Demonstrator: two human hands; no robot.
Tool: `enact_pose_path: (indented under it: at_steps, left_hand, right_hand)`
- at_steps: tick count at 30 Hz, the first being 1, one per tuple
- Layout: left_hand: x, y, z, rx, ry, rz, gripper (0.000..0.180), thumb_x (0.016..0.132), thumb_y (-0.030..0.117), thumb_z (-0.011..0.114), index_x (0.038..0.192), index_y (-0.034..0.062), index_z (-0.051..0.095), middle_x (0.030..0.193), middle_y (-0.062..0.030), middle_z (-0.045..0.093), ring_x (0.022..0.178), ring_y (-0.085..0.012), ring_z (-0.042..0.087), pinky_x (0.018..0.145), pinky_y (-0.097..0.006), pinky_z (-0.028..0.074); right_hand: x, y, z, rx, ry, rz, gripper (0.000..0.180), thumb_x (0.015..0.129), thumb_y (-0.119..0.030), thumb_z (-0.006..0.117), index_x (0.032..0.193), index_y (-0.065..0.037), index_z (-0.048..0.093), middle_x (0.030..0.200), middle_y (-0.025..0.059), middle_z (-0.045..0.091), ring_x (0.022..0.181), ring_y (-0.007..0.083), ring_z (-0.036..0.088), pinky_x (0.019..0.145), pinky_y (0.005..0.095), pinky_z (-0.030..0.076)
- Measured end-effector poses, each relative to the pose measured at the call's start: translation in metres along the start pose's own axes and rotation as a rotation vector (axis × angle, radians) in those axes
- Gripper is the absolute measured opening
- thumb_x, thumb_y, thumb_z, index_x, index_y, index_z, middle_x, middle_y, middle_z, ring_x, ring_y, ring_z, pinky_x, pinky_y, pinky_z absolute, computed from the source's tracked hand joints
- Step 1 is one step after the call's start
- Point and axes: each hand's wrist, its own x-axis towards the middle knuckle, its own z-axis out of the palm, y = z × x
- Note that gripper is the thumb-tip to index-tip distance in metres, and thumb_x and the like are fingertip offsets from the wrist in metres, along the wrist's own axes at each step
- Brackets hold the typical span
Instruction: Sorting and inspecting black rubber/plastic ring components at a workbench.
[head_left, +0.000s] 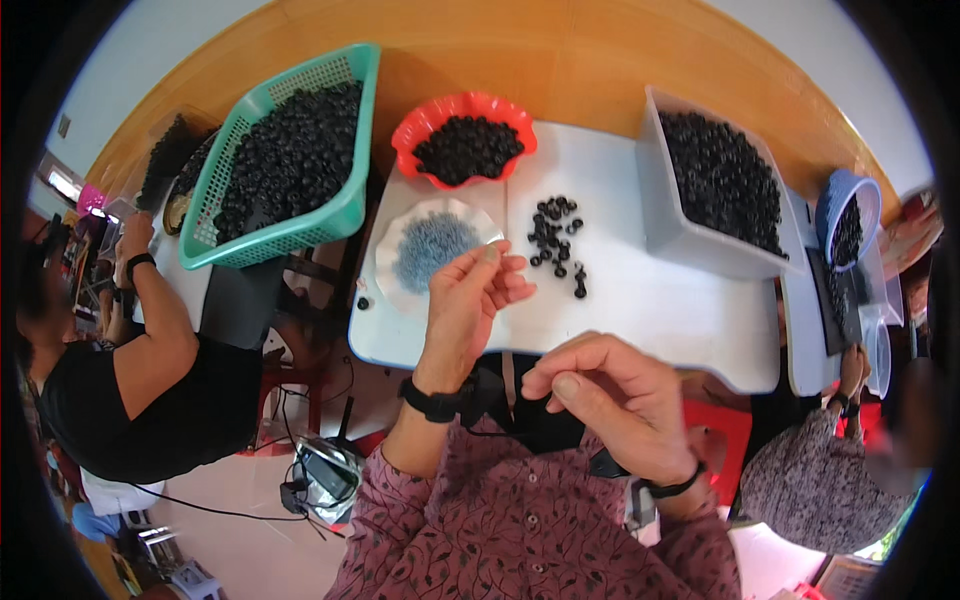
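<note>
The left hand [475,285] is above the front left part of the white table [640,315], thumb and index tips close together, the other fingers loosely curled; whether they pinch anything I cannot tell. The right hand [620,400] is at the front edge, fingers bent and thumb near the index finger; its grip cannot be made out either. Just beyond the left hand, loose black round parts [548,235] lie scattered mid-table. Toward the left edge sits a scalloped white plate [388,268] of small grey-blue pieces [430,250], its right rim partly hidden by the left hand. A single black part [363,303] lies near the front left corner. Along the back edge stands a red wavy-rimmed bowl [405,140] of black parts; a deep pale bin [680,230], also filled, blocks the back right corner. Beyond the left edge is a heaped green perforated basket [357,205].
</note>
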Motion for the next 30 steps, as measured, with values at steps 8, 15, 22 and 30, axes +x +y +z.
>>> enact_pose_path:
  at_steps: [8, 15, 22, 30]
  left_hand:
    - [-0.070, -0.054, -0.022, 0.085, -0.187, -0.316, 0.027, 0.097, 0.013, 0.052, 0.114, -0.0064, 0.059, 0.094, -0.0144, 0.067, 0.070, -0.0149, 0.065, 0.070, -0.034, 0.060]
    - [-0.076, -0.067, -0.029, 0.217, -0.176, -0.333, 0.028, 0.097, 0.016, 0.053, 0.115, -0.0048, 0.060, 0.094, -0.0118, 0.067, 0.072, -0.0115, 0.064, 0.071, -0.031, 0.059]
    - [-0.079, -0.067, -0.033, 0.172, -0.144, -0.310, 0.028, 0.097, 0.016, 0.053, 0.115, -0.0046, 0.060, 0.097, -0.0133, 0.067, 0.073, -0.0130, 0.064, 0.071, -0.032, 0.059]
    - [-0.080, -0.061, -0.035, 0.178, -0.127, -0.329, 0.026, 0.097, 0.015, 0.054, 0.114, -0.0033, 0.061, 0.095, -0.0132, 0.067, 0.073, -0.0128, 0.064, 0.070, -0.032, 0.060]
  right_hand:
    - [0.017, -0.066, 0.028, -0.287, -0.358, -0.495, 0.010, 0.087, -0.006, 0.063, 0.094, 0.001, 0.063, 0.086, 0.0130, 0.064, 0.078, 0.0248, 0.064, 0.077, 0.0339, 0.049]
    - [0.014, -0.055, 0.047, -0.222, -0.406, -0.472, 0.010, 0.087, -0.007, 0.062, 0.093, 0.001, 0.062, 0.085, 0.0129, 0.063, 0.077, 0.0254, 0.063, 0.076, 0.0343, 0.049]
    - [0.017, -0.055, 0.055, -0.206, -0.442, -0.479, 0.010, 0.087, -0.008, 0.062, 0.092, 0.001, 0.062, 0.083, 0.0128, 0.062, 0.075, 0.0259, 0.062, 0.074, 0.0347, 0.048]
    - [0.009, -0.049, 0.060, -0.192, -0.486, -0.463, 0.010, 0.087, -0.008, 0.061, 0.091, 0.000, 0.061, 0.082, 0.0128, 0.060, 0.074, 0.0265, 0.061, 0.073, 0.0351, 0.048]
